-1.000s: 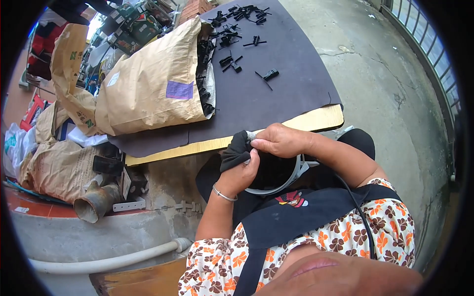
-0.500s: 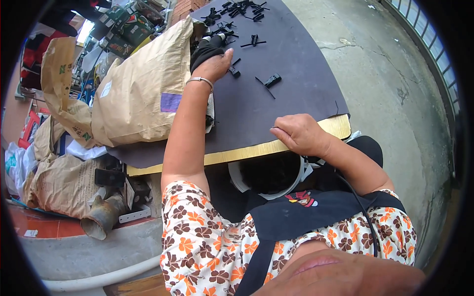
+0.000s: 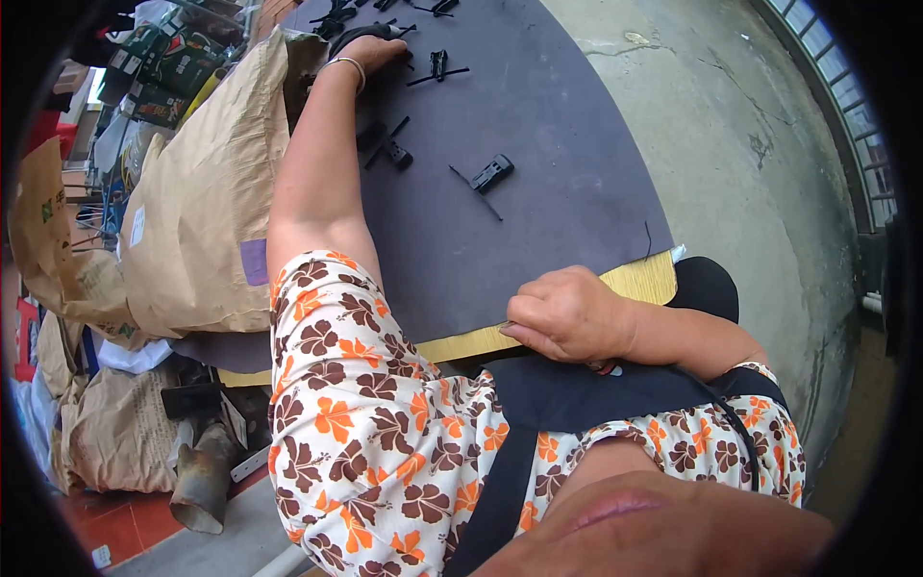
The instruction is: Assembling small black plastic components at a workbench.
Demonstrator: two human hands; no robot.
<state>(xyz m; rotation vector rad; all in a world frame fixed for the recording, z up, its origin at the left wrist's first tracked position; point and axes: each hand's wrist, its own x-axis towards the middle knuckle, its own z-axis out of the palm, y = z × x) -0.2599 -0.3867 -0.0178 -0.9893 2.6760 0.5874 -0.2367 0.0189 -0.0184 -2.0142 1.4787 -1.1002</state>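
Observation:
My left hand (image 3: pixel 373 50), partly covered by black fabric and wearing a bracelet, reaches to the far left of the dark table top (image 3: pixel 538 106), among black plastic parts. Its fingers are mostly hidden, so I cannot tell what they touch. My right hand (image 3: pixel 569 313) is closed in a pinch over the yellow near edge; what it holds, if anything, is too small to make out. Black plastic parts with thin rods lie apart: one part (image 3: pixel 493 173) mid-table, another part (image 3: pixel 395 152) beside my left forearm, a third part (image 3: pixel 439 65) farther back.
A large brown paper sack (image 3: pixel 207 212) stands along the table's left side. Below it are another paper sack (image 3: pixel 125 428) and a rusty metal pipe piece (image 3: pixel 204 481). Dark green boxes (image 3: pixel 168 72) sit at the back left. A railing (image 3: pixel 836 67) runs along the right.
My left hand has reached farther away and left, toward the back parts. My right hand has come closer to my body, still closed. My torso has leaned forward, covering the white bucket.

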